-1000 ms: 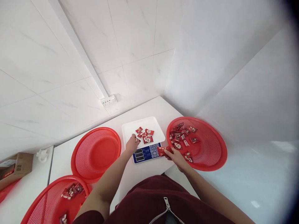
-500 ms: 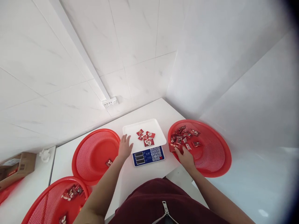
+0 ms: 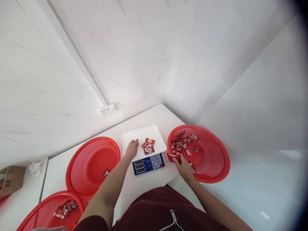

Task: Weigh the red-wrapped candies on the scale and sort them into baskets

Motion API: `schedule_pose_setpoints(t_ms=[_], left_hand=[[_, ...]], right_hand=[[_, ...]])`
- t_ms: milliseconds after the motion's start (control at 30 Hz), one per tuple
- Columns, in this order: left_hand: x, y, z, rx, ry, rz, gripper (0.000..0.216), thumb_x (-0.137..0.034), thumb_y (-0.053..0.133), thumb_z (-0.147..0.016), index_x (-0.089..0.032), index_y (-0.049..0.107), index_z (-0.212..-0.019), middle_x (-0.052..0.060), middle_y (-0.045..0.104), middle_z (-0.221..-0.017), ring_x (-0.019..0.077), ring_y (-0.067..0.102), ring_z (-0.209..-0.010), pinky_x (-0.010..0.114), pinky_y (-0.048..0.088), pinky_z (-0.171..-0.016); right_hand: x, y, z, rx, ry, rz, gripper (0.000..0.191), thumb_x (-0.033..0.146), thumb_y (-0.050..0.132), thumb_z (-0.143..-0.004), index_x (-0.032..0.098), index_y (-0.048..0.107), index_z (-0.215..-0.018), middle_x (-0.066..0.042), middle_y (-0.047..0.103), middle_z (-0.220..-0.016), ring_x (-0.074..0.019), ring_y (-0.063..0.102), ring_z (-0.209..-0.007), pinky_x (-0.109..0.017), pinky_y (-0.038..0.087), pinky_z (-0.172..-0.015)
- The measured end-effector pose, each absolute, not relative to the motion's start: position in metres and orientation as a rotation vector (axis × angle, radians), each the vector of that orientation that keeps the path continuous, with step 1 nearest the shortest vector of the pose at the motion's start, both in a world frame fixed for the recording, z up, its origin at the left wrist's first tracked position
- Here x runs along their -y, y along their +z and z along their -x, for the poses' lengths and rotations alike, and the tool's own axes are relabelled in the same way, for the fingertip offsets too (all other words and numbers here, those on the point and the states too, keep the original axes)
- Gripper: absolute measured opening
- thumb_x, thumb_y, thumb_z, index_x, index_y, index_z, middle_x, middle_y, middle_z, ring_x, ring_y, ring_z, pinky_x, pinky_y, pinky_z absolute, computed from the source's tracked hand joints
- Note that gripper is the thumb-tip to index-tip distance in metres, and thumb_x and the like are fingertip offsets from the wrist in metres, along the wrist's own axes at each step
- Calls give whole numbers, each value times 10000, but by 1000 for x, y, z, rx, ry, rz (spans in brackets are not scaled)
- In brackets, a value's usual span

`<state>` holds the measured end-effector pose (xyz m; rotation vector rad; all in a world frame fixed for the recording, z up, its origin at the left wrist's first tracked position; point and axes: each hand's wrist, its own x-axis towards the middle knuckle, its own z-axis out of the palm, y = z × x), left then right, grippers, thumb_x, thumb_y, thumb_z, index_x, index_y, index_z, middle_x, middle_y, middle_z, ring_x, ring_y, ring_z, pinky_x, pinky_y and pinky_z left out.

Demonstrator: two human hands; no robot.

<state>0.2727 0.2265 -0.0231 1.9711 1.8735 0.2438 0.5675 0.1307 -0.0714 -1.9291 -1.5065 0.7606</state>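
Note:
Over the white weighing tray (image 3: 130, 136) of a digital scale (image 3: 149, 163), my left hand (image 3: 132, 150) has its fingers closed on a small red wrapped sweet, its red edge showing at the fingertips. Several red and white packets (image 3: 148, 149) lie on the tray to the right of those fingers. My right hand (image 3: 184, 168) pinches a flat red packet (image 3: 174, 157) at the near left rim of the right-hand red basket (image 3: 216, 160). Inside that basket, small red wrapped sweets (image 3: 184, 141) are heaped toward the left side.
Left of the scale stands another red basket (image 3: 81, 163) with one wrapped sweet (image 3: 106, 173) in it. A third red basket (image 3: 31, 215) at lower left holds several sweets (image 3: 67, 208). A cardboard box (image 3: 14, 179) and crumpled white tissue (image 3: 35, 168) lie far left. Walls rise behind and right.
My left hand has moved in over the tray and closed on a small sweet there. My right hand has drawn the red packet slightly out toward the scale. The view has shifted a little.

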Motion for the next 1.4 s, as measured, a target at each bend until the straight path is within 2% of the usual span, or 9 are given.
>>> schedule_pose_setpoints(t_ms=[100, 267, 400, 600, 767, 867, 1000, 1200, 1400], left_hand=[[-205, -4, -251, -2013, 354, -1898, 256, -144, 370, -839, -180, 586, -972, 89, 562, -1027, 157, 557, -892, 250, 442, -762], [-163, 22, -196, -2379, 456, -1746, 347, -209, 305, -875, -188, 514, -1152, 125, 505, -1214, 241, 493, -1088, 358, 433, -850], [-152, 13, -187, -2577, 245, -1770, 388, -244, 381, -859, -201, 498, -1226, 140, 340, -1410, 335, 242, -1316, 530, 248, -1019], [-182, -20, -267, -1875, 123, -2229, 538, -445, 357, -876, -191, 350, -1350, 105, 220, -1485, 275, 118, -1372, 455, 177, -1089], [-215, -32, -322, -1484, -50, -2349, 714, -485, 500, -802, -234, 209, -1403, 59, 174, -1503, 257, 61, -1380, 452, 117, -1106], [-230, -34, -330, -1460, -112, -2353, 680, -464, 525, -792, -243, 259, -1377, 73, 219, -1487, 258, 112, -1372, 454, 118, -1100], [-238, -34, -328, -1544, -81, -2327, 587, -410, 508, -814, -244, 305, -1339, 104, 400, -1352, 267, 289, -1293, 435, 240, -1044], [-229, -38, -327, -1710, -4, -2145, 437, -326, 455, -832, -229, 400, -1254, 102, 493, -1166, 232, 546, -998, 343, 442, -789], [-227, -33, -321, -1854, 196, -1888, 275, -240, 463, -805, -219, 558, -1062, 78, 581, -1071, 200, 586, -919, 279, 435, -711]], right_hand=[[-132, -70, -567, 1538, 764, 1928, 422, 517, 401, -813, 148, 529, -971, -156, 612, -975, -287, 551, -962, -379, 398, -830], [-131, -74, -568, 1540, 735, 1945, 394, 518, 407, -807, 162, 536, -918, -118, 629, -896, -259, 571, -893, -348, 414, -770], [-131, -77, -568, 1544, 705, 1939, 377, 520, 409, -807, 169, 529, -873, -106, 631, -859, -248, 581, -857, -335, 422, -750], [-133, -73, -569, 1555, 706, 1924, 383, 532, 393, -809, 174, 517, -868, -110, 628, -872, -258, 584, -858, -358, 430, -757], [-132, -75, -570, 1564, 708, 1926, 391, 529, 386, -806, 170, 530, -870, -110, 633, -853, -256, 590, -847, -357, 434, -752], [-131, -76, -571, 1570, 726, 1922, 406, 524, 386, -809, 161, 541, -906, -119, 642, -890, -254, 594, -868, -349, 437, -757], [-131, -77, -571, 1551, 728, 1951, 441, 538, 394, -802, 151, 560, -932, -131, 652, -914, -267, 599, -908, -360, 439, -774], [-131, -78, -572, 1541, 767, 1969, 479, 538, 385, -803, 140, 559, -1007, -154, 637, -1029, -278, 576, -1000, -373, 420, -845], [-131, -72, -572, 1552, 780, 1995, 481, 557, 373, -793, 152, 569, -964, -140, 648, -996, -274, 587, -968, -361, 434, -811]])
